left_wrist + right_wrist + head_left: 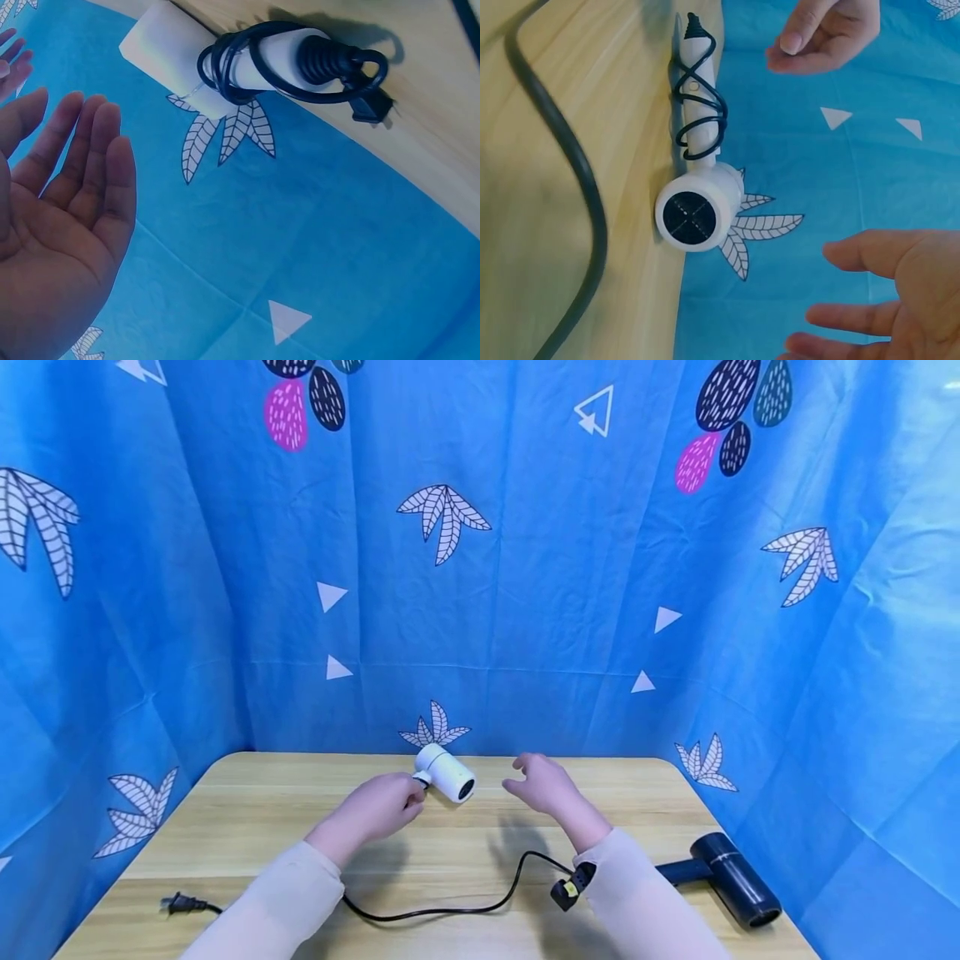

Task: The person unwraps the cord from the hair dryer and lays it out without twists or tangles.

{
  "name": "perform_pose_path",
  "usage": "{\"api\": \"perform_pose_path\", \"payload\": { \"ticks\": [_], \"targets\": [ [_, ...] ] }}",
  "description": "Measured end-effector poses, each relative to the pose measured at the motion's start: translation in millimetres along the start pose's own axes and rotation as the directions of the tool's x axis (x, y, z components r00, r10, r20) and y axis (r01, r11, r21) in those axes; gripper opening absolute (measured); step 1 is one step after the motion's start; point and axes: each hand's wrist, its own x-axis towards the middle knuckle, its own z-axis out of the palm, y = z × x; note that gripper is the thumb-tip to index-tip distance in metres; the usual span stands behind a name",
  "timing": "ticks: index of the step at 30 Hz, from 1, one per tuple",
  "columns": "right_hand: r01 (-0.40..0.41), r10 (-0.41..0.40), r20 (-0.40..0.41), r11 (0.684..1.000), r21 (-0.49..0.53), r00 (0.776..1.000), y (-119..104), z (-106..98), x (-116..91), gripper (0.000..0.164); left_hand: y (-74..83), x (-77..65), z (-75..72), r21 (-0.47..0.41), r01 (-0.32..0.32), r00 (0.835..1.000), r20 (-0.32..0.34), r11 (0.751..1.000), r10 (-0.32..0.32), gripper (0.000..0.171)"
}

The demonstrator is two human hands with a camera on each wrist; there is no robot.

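A white hair dryer (447,774) lies near the table's back edge, its black cord (701,112) wound round the handle and its plug (371,105) at the handle's end. My left hand (384,806) is held above the table beside the handle, which it partly hides in the head view. In the left wrist view that hand (64,217) has relaxed, slightly bent fingers and touches nothing. On the dryer's right, my right hand (551,789) hovers with thumb and fingers apart. Nothing is in that palm (922,300) in the right wrist view.
A black hair dryer (738,881) lies at the table's right side. A loose black cable (431,912) crosses the front, with a two-pin plug (180,903) at the left and a black block with a yellow label (572,889) partly behind the right sleeve. Blue curtains (465,627) surround the table.
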Motion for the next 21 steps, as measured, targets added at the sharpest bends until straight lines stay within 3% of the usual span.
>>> {"api": "perform_pose_path", "payload": {
  "ticks": [12, 21],
  "targets": [
    [0.019, -0.019, -0.007, 1.0, -0.003, 1.0, -16.3, 2.4, 14.9, 0.041, 9.4, 21.7, -0.6, -0.015, 0.076, 0.997, -0.003, 0.997, -0.076, 0.009],
    [-0.005, 0.005, 0.009, 1.0, 0.005, 1.0, -26.9, 12.9, 29.2, 0.043, 7.4, 32.1, 5.5, -0.022, 0.219, 0.975, -0.024, 0.975, -0.22, 0.021]
  ]
}}
